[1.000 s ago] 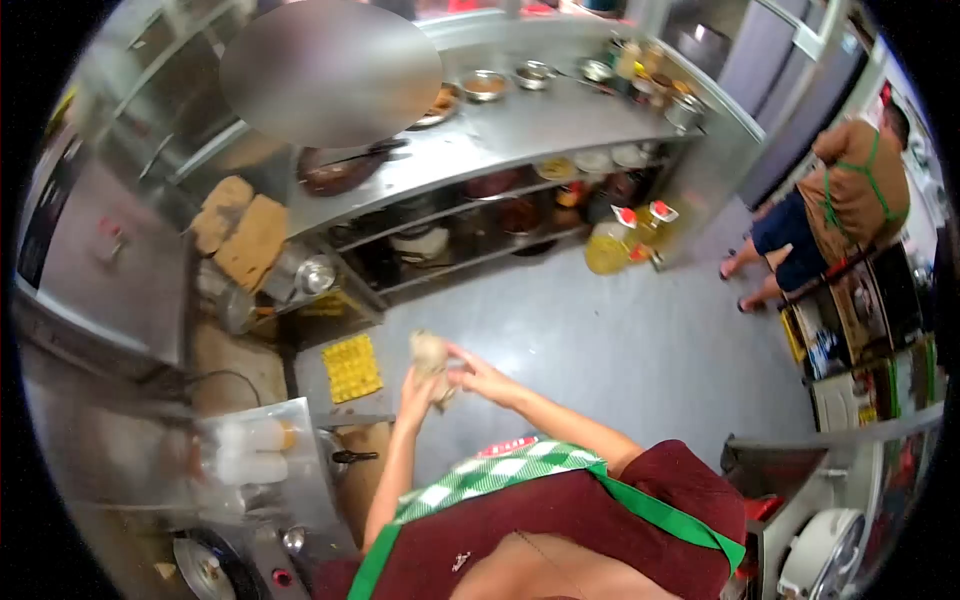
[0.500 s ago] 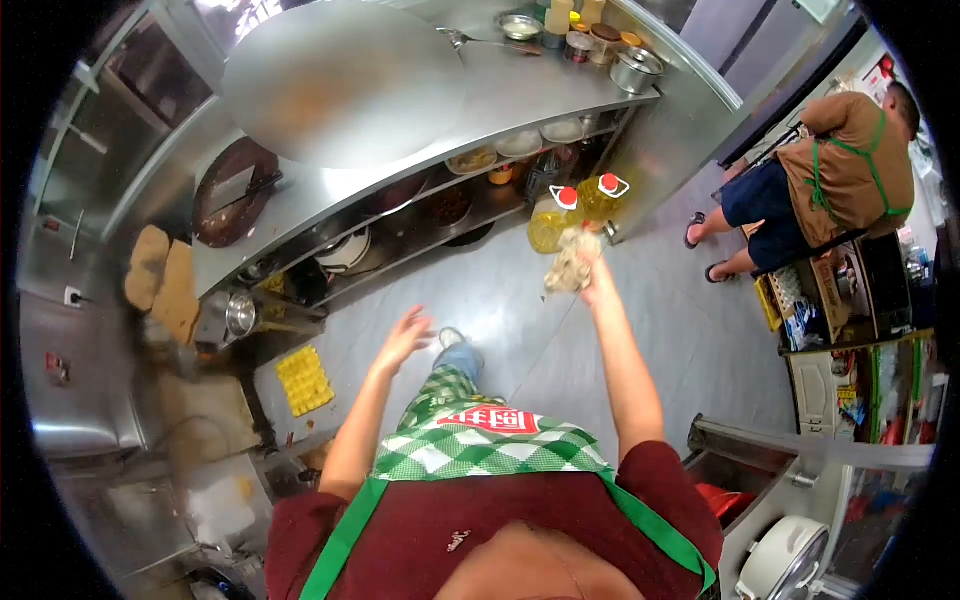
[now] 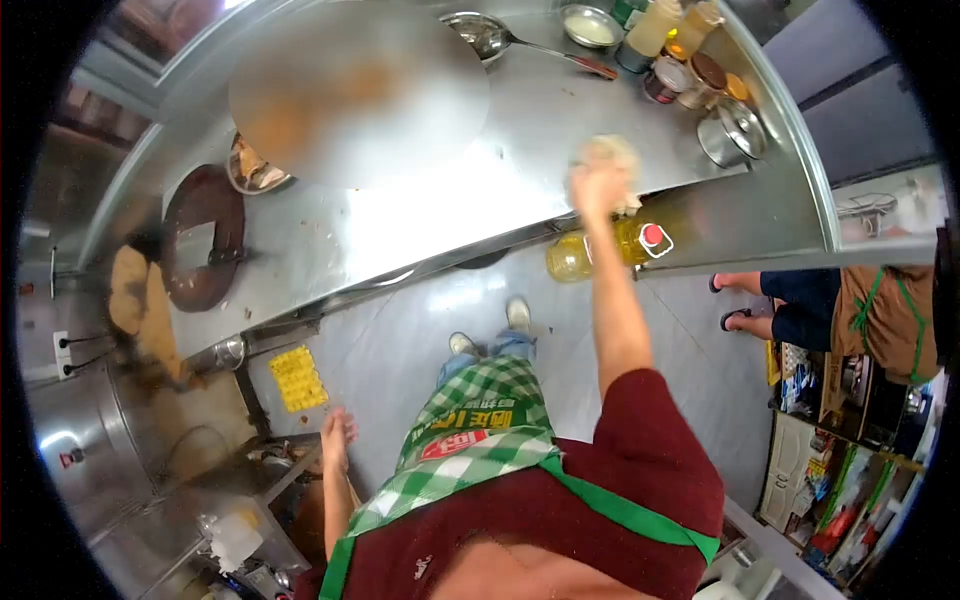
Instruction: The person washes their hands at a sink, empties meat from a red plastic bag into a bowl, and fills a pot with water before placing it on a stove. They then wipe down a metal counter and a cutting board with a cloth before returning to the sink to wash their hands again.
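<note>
My right hand (image 3: 598,190) presses a pale, crumpled cleaning rag (image 3: 618,152) against the steel counter (image 3: 540,130), close to its front edge; motion blurs both. Oil jugs stand on the floor just below that edge, one with a red cap (image 3: 652,234), and my forearm partly covers them. Down by my side, my left hand (image 3: 338,430) hangs with its fingers loosely apart and nothing in it. A ladle (image 3: 560,56) with a wooden handle end lies beyond the rag, its bowl in a metal basin.
Condiment bottles (image 3: 655,30), jars and a lidded pot (image 3: 730,135) line the counter's right end. At the left are a round chopping board (image 3: 200,280) and cleaver (image 3: 195,245). A yellow egg tray (image 3: 298,378) lies on the floor. Another person (image 3: 860,310) stands at the right.
My right hand has carried the rag from above the floor up onto the counter. My left hand has dropped back toward my side, and I stand closer to the counter.
</note>
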A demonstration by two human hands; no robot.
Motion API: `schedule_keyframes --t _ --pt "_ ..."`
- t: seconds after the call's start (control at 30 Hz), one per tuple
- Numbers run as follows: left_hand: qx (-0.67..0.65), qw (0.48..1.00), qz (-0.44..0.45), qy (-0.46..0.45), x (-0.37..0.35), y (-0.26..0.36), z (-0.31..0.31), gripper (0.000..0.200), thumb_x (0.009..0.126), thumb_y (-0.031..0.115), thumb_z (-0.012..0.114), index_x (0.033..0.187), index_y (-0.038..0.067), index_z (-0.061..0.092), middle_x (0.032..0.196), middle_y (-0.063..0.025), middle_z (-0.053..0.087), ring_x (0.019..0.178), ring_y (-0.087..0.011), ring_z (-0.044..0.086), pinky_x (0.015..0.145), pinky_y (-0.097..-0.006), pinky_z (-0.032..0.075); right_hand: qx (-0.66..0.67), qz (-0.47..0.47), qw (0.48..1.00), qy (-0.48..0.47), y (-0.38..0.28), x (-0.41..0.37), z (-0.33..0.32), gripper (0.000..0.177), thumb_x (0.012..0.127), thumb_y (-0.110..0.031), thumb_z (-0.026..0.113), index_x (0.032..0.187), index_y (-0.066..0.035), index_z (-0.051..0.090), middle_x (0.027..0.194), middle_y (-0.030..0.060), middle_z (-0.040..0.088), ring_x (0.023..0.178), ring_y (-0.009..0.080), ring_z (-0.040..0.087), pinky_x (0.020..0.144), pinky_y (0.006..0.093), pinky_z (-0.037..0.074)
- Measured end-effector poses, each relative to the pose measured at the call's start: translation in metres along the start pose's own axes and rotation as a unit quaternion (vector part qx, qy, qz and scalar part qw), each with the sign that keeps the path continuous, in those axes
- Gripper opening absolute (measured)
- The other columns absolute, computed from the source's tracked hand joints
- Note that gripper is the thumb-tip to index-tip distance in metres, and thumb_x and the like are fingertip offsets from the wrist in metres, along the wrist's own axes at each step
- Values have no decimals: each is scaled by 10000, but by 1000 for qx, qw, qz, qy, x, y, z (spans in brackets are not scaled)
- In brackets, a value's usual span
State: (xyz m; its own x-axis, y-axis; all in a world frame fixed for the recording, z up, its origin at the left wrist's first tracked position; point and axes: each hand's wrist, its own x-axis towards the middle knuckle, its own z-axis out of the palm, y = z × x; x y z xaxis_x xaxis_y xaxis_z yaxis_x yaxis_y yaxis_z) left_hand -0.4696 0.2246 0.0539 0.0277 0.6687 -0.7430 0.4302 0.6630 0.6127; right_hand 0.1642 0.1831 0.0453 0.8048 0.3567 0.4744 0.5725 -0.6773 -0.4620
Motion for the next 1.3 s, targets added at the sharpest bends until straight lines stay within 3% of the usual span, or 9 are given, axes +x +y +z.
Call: schedule_keyframes --t 0.1,0.27,0.33,0.37,0.47,0.63,0.77,0.97,1.3 --pt "9 996 -89 6 -3 -6 24 332 849 297 470 1099 81 502 934 -57 569 728 -119 529 619 -239 429 121 -66 990 11 -132 -82 74 143 759 -169 543 699 -41 521 778 71 520 659 232 509 683 406 423" --pt "15 999 -39 23 -36 67 108 313 845 301 472 1081 102 526 943 -48 571 769 -124 535 666 -247 437 358 -244 887 -160 -213 -81 46 146 766 -107 509 909 -80 512 834 94 551 682 222 540 637 368 435" --pt "-29 999 -29 -9 -30 56 119 313 843 304 477 1083 109 524 946 -51 572 769 -132 544 657 -253 440 588 -4 761 -274 -160 -37 63 99 717 -159 561 766 -142 646 860 28 623 756 223 543 676 410 381" --pt "-29 998 -47 -13 -25 53 130 313 842 300 480 1085 108 522 943 -51 573 768 -136 548 653 -253 440 306 -198 923 -125 -117 -1 60 159 730 -116 530 785 -191 658 914 7 626 772 212 548 699 424 389" --pt "2 997 -78 -26 -8 37 141 326 842 303 476 1095 101 513 926 -54 579 762 -143 556 648 -259 442 -31 -272 950 -152 -7 100 28 394 633 -117 571 1015 -207 604 1121 81 537 902 354 486 818 448 374" --pt "-45 998 -43 -8 -23 46 157 342 834 328 490 1071 85 526 911 -59 584 755 -146 556 639 -267 442 41 -111 992 -53 3 148 74 363 623 -136 565 978 -184 620 1152 73 512 989 327 454 774 436 381" --pt "-54 995 -79 40 -48 47 156 358 834 349 496 1057 72 534 912 -62 584 756 -146 555 642 -271 443 62 -232 970 35 -111 113 124 306 575 -157 593 878 -182 632 1086 61 537 985 321 453 836 481 342" --pt "-78 990 -80 86 -69 7 138 354 852 344 481 1063 66 537 902 -63 586 763 -153 557 652 -280 445 178 -292 911 -232 -212 27 114 390 597 -121 614 979 -203 622 1152 39 512 972 249 436 746 405 365" --pt "-111 990 -37 79 -46 10 103 332 858 313 463 1056 58 543 860 -49 589 732 -134 550 643 -263 435 152 -349 893 -241 -71 142 96 448 602 -95 524 1042 -150 590 1119 114 541 975 293 491 855 386 387"
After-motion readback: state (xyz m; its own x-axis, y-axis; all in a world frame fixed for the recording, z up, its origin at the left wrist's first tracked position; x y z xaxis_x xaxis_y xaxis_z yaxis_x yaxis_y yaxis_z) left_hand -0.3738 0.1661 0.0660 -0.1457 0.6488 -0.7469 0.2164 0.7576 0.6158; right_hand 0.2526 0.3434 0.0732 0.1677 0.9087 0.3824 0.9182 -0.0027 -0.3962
